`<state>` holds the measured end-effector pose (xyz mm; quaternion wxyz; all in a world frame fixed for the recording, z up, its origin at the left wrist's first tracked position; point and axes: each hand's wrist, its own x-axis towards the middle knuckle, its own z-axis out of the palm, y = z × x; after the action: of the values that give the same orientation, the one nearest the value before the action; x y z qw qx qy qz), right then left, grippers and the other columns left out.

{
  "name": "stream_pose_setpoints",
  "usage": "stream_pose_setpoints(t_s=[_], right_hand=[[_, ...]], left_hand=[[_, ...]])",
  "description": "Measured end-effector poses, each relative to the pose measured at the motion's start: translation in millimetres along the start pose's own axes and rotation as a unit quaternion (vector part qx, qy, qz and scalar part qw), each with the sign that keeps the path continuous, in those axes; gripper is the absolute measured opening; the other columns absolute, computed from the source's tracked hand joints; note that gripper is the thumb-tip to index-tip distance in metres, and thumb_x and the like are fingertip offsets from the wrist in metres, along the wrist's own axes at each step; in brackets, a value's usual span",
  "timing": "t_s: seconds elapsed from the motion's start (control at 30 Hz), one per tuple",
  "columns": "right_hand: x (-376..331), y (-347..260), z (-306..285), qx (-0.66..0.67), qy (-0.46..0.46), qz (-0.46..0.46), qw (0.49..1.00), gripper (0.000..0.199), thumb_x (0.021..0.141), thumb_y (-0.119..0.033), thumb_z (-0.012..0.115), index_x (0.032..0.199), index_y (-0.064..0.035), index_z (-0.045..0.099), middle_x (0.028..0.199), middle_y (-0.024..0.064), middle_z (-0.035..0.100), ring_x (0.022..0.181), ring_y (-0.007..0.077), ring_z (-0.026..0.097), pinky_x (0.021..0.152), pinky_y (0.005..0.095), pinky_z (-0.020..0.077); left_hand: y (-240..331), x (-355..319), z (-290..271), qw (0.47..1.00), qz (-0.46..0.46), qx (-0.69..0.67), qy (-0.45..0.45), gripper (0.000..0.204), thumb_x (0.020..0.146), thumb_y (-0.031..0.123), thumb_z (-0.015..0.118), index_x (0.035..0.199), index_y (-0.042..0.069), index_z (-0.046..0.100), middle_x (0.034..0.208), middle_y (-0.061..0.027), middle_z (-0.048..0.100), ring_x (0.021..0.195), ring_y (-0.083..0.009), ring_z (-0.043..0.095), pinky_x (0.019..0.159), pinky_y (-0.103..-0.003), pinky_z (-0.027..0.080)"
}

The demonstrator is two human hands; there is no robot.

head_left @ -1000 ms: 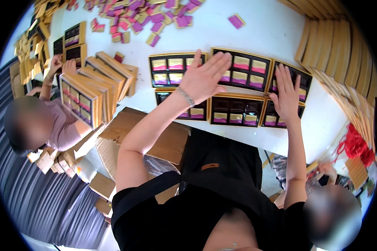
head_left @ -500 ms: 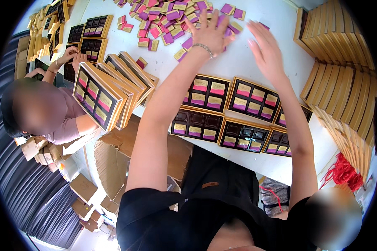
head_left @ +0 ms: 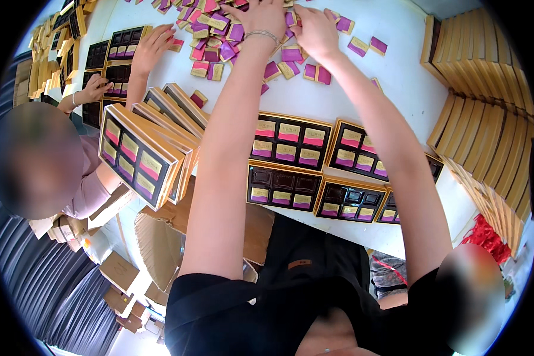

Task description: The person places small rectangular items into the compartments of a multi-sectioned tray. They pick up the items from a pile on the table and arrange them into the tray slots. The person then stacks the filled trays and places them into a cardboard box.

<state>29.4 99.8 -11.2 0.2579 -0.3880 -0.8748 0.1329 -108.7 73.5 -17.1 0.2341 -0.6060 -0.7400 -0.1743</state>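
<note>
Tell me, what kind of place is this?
Probably a hand-packing table in a sweets or gift-box workshop. Gold-edged boxes with partly filled tray pockets lie on the white table, both hands reach into a heap of pink and purple wrapped pieces, and empty gold lids are stacked alongside.

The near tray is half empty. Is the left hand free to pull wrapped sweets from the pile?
Probably yes: the left hand already lies on the pile of wrapped sweets, with nothing between them; the right hand works beside it.

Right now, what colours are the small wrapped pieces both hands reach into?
Gold with pink or purple halves, seen in the head view: wrapped pieces.
</note>
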Motion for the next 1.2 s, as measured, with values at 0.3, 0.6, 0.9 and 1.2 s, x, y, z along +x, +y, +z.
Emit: stream_pose_setpoints(t_s=[0.3, 0.6, 0.9, 1.2], right_hand=[[-36.1, 9.8, -12.5, -0.039, 0.02, 0.068, 0.997, 0.064, 0.068, -0.024, 0.085, 0.12, -0.0022, 0.056, 0.088, 0.0138, 0.067, 0.09, 0.0316, 0.063, 0.094, 0.0452, 0.0346], [-13.6, -14.5, -26.1, -0.012, -0.1, 0.177, 0.979, 0.045, 0.081, -0.015, 0.069, 0.119, 0.0004, 0.05, 0.117, 0.023, 0.057, 0.113, 0.0393, 0.053, 0.094, 0.0536, 0.0416], [-16.2, 6.1, -29.3, -0.102, 0.017, 0.111, 0.988, 0.045, 0.084, -0.016, 0.064, 0.123, 0.0014, 0.05, 0.094, 0.0228, 0.064, 0.101, 0.0409, 0.058, 0.086, 0.0502, 0.0472], [-201.1, -95.9, -120.2, 0.334, -0.271, 0.091, 0.898, 0.029, 0.077, -0.011, 0.075, 0.104, -0.0056, 0.065, 0.091, 0.0091, 0.065, 0.092, 0.0262, 0.062, 0.083, 0.0371, 0.0501]], left_hand=[[43.0, 10.0, -31.7, 0.932, -0.17, -0.235, -0.218, 0.035, 0.077, 0.024, 0.071, 0.111, 0.014, 0.068, 0.106, -0.013, 0.069, 0.113, -0.0291, 0.061, 0.101, -0.05, 0.043], [2.3, -36.4, -97.5, 0.816, -0.36, -0.432, -0.137, 0.032, 0.091, 0.016, 0.062, 0.121, 0.009, 0.062, 0.111, -0.0089, 0.067, 0.086, -0.022, 0.068, 0.081, -0.042, 0.054], [45.9, -238.0, -246.6, 0.68, -0.499, -0.53, -0.089, 0.023, 0.09, -0.002, 0.063, 0.112, -0.005, 0.064, 0.09, -0.0054, 0.068, 0.077, -0.008, 0.064, 0.071, -0.022, 0.052], [50.6, -281.0, -259.8, 0.642, -0.599, -0.479, -0.011, 0.014, 0.083, -0.002, 0.073, 0.095, -0.004, 0.065, 0.085, -0.0052, 0.067, 0.074, -0.0099, 0.063, 0.068, -0.021, 0.05]])
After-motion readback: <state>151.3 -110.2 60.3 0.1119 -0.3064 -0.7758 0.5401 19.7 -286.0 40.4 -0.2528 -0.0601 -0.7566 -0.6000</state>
